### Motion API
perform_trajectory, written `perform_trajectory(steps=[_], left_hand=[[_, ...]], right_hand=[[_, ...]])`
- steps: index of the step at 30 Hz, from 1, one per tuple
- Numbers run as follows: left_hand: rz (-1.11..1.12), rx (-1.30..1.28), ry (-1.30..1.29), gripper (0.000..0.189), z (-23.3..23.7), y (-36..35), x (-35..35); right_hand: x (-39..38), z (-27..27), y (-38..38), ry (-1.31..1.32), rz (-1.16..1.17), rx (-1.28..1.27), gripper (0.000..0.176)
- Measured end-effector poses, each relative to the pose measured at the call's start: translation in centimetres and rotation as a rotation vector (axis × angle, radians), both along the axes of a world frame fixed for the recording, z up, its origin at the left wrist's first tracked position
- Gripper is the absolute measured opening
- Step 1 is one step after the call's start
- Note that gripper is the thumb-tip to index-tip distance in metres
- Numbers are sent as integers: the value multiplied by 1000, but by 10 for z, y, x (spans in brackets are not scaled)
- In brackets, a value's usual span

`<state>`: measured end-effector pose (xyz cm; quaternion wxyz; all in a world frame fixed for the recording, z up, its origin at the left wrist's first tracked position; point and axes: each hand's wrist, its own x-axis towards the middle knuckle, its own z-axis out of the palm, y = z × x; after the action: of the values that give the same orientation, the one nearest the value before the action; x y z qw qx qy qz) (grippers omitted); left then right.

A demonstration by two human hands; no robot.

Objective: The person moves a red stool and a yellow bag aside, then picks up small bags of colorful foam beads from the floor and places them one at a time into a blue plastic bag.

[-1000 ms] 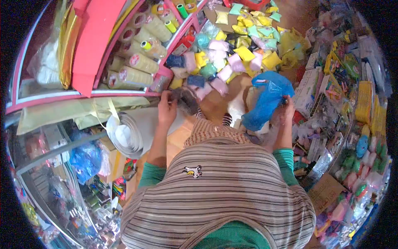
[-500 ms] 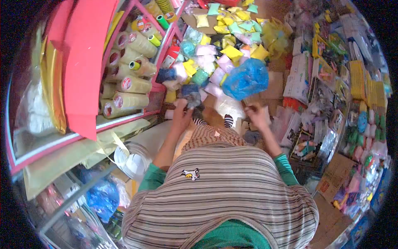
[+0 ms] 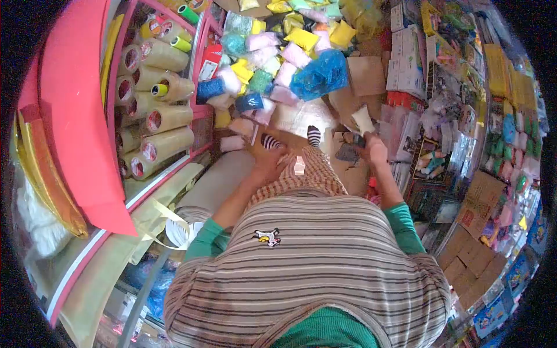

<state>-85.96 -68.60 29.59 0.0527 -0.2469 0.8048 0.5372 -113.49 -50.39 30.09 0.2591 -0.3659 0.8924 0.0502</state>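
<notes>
My right hand (image 3: 375,151) is closed around the lower end of a small cream packet (image 3: 363,120), which sticks up past the fingertips. Something dark shows by those fingers, too small to name. My left hand (image 3: 270,165) lies over the checked trouser leg (image 3: 325,174), its fingers stretched out and nothing visible in them. Ahead of my feet spreads a pile of small packets, among them a yellow packet (image 3: 302,39), a pink packet (image 3: 296,54) and a green packet (image 3: 260,82). A crumpled blue plastic bag (image 3: 320,75) lies at the near right of the pile.
At left, a pink-framed rack (image 3: 200,52) holds several rolls of tape (image 3: 167,116), beside a large red sheet (image 3: 81,116). Shelves of packaged goods line the right side, with a white box (image 3: 406,64). Flat cardboard (image 3: 366,75) lies on the floor.
The view has shifted, so the pile and rack appear higher and farther left. My left hand has come down onto the trouser leg. The cream packet now shows in my right hand.
</notes>
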Motion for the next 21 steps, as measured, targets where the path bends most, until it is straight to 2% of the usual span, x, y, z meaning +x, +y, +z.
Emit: perform_trajectory(steps=[1,3,5,6,7,8,10,11,13,15,16,17,18,19,20,21], left_hand=[[-1,9,-5,28,-6,3,15],[-371,-23,-416,32,-13,12,39],[-422,-34,-461,30,-12,24,49],[-474,-54,-508,29,-12,28,53],[-470,-46,-510,29,-12,29,55],[-423,-30,-460,27,-12,30,58],[-382,-8,-420,25,-12,32,63],[-396,15,-408,24,-13,31,63],[-420,42,-396,23,-21,34,67],[-230,84,-361,22,-36,42,75],[-227,88,-360,22,-34,40,71],[-212,145,-491,22,-31,37,65],[-196,202,-623,22,-30,34,62],[-187,207,-621,22,-38,38,66],[-136,249,-504,25,-51,43,75],[-85,289,-387,27,-49,42,78]], right_hand=[[5,1,10,-5,-1,9,39],[21,-1,34,-205,118,238,42],[53,-5,50,-289,379,193,43],[69,-18,58,-432,396,284,36],[83,-25,59,-574,413,376,31],[95,-31,61,-579,418,382,31],[120,-36,59,-501,169,276,27],[120,-54,69,-521,101,288,34],[111,-43,53,-556,104,323,33],[100,-19,40,-585,116,364,33],[93,-8,36,-674,6,405,32],[88,-3,35,-760,-101,446,32],[86,-3,38,-757,-95,451,32],[85,-6,46,-692,77,334,32],[87,-8,52,-624,246,217,32],[91,-10,56,-623,254,220,32]])
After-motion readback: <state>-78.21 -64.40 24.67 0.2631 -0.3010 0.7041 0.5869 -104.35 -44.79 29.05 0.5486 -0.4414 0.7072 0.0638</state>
